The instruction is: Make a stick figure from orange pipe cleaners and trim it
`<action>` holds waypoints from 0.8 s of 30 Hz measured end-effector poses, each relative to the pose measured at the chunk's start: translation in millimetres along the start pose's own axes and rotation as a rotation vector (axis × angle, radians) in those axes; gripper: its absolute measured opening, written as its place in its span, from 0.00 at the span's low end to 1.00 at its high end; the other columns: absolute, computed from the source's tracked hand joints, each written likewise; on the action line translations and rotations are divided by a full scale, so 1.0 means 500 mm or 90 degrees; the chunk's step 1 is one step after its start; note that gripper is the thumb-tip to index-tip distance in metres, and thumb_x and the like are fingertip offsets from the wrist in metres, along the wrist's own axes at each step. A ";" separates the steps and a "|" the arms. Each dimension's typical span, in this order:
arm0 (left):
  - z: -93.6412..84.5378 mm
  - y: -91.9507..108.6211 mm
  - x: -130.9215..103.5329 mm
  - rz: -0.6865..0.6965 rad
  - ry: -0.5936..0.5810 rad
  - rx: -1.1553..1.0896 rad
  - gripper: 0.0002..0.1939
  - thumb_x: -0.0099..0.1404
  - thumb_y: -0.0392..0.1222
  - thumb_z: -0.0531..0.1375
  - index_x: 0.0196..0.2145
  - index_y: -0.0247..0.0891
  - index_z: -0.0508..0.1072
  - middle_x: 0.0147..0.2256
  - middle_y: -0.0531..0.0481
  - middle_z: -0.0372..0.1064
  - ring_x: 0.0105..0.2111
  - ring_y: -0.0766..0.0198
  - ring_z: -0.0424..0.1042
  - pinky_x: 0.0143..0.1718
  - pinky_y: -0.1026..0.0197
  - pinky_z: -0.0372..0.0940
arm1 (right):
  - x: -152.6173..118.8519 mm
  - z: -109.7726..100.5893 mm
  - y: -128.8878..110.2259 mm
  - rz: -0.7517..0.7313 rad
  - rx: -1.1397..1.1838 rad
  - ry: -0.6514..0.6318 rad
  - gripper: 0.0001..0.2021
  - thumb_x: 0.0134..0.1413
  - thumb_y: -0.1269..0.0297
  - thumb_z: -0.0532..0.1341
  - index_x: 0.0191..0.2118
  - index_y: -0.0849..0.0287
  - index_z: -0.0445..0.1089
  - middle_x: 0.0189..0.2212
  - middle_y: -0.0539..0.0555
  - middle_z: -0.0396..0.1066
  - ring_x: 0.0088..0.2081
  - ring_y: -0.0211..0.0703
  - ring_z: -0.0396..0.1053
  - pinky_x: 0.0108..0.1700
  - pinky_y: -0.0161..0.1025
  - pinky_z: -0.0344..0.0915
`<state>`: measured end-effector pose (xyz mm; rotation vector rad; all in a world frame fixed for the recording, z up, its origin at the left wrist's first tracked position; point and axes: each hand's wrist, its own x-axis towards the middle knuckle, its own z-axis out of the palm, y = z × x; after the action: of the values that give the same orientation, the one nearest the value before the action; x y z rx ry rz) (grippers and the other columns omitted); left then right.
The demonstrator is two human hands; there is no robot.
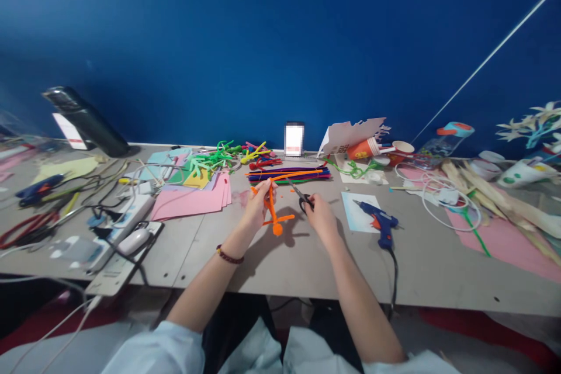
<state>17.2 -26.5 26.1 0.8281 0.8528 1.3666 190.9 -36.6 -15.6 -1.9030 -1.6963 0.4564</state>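
Note:
My left hand [258,204] is closed on an orange pipe-cleaner figure [277,228], whose round end hangs below the fingers. A long orange strand reaches from the fingers toward the right. My right hand [322,216] grips black-handled scissors [302,198] by their loops. The scissor blades point up and left, close to the orange strand; whether they touch it I cannot tell. Behind the hands lies a bundle of purple, red and green pipe cleaners [307,174]. Small orange bits lie on the table near the blades.
A blue glue gun [383,225] rests on a card at right, its cord running off the front edge. Pink paper sheets [188,201] and green pipe-cleaner shapes [210,160] lie at left. Farther left are a power strip [125,228] and a dark bottle [92,123]. A phone [294,139] stands behind.

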 end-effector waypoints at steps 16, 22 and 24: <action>-0.001 -0.007 0.012 -0.007 0.055 -0.071 0.16 0.53 0.51 0.64 0.31 0.33 0.72 0.20 0.56 0.60 0.18 0.76 0.59 0.19 0.72 0.55 | -0.009 0.016 -0.023 0.001 0.283 -0.146 0.16 0.36 0.62 0.62 0.37 0.57 0.64 0.20 0.44 0.65 0.20 0.36 0.61 0.25 0.34 0.56; -0.002 -0.002 0.011 0.033 0.076 -0.054 0.15 0.53 0.50 0.64 0.30 0.35 0.71 0.18 0.58 0.57 0.17 0.75 0.57 0.19 0.70 0.53 | -0.008 0.011 -0.020 -0.069 0.191 0.021 0.18 0.40 0.59 0.61 0.40 0.57 0.64 0.35 0.53 0.69 0.30 0.42 0.65 0.34 0.39 0.61; -0.004 0.000 0.011 0.064 0.086 -0.024 0.14 0.52 0.48 0.65 0.27 0.36 0.69 0.17 0.60 0.55 0.16 0.75 0.55 0.18 0.69 0.52 | -0.007 0.008 -0.019 -0.095 0.157 0.059 0.15 0.42 0.61 0.60 0.40 0.56 0.64 0.38 0.54 0.68 0.36 0.45 0.66 0.37 0.40 0.62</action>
<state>15.7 -20.8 25.1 0.7644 0.8962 1.5368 180.5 -38.7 -13.6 -1.5864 -1.6263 0.4857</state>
